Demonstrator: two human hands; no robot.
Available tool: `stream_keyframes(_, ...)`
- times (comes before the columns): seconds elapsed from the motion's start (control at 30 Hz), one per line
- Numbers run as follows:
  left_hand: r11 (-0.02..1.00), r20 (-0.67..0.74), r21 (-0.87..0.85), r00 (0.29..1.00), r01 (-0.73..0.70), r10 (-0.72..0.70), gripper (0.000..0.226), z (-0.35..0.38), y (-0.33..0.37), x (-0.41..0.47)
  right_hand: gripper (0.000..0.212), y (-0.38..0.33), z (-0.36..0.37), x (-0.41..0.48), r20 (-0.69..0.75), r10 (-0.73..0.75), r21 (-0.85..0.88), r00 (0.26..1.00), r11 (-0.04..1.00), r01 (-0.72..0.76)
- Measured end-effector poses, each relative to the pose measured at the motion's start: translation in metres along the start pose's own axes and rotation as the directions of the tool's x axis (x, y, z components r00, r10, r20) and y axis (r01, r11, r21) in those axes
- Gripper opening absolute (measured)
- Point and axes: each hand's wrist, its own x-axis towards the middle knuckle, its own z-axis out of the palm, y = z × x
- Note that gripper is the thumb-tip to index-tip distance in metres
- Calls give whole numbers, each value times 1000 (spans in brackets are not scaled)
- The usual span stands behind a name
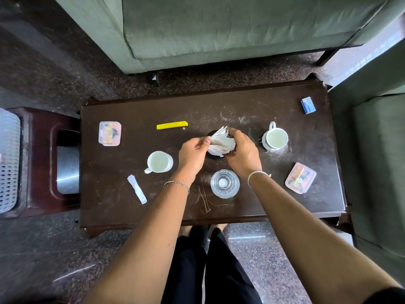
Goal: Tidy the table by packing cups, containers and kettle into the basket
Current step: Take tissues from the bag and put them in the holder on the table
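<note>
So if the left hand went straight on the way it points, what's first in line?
The fanned stack of white paper napkins in the round black holder; the left hand is practically touching its edge. Beyond that, the right hand.

— How is the light?
— Daylight, fairly bright but soft. It comes from beyond the far right corner of the counter, where the floor is washed out almost white.
— Any glare?
— A pale sheen on the counter picks out its scratches. Metal inside the stool left of the counter flares. Thin streaks shine on the floor in front of the counter, and the glass by its near edge glints.
— Shadows?
— Faint and soft-edged.
— Sharpness?
— Crisp at the counter's middle, softer outward. The wide lens bows the counter's edges and the sofa behind it.
</note>
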Motion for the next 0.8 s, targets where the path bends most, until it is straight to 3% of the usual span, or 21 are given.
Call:
stream_keyframes(0.37, 997, -2, -73, 1000, 26, -26, 38, -4, -5, 3, 73, 2, -5, -4, -19, 71, 66, 997, 995, -69)
stream_keyframes(0.5, 964, 36, -196, 984, 178, -174, 39, -6, 0, 5, 77, 11, -5, -1, 77, 165, 56, 983, 984, -169)
stream_keyframes(0.63, 875, 200, -333, 933, 351, -299, 53, -5, -1, 12, 63, 16, 1, 2, 204, 327, 220, 923, 903, -368)
stream_keyframes(0.8, 857, 208, -357, 926, 371, -314, 24, -4, 3, 10, 47, 14, 6, 8, 297, 418, 379, 859, 774, -508)
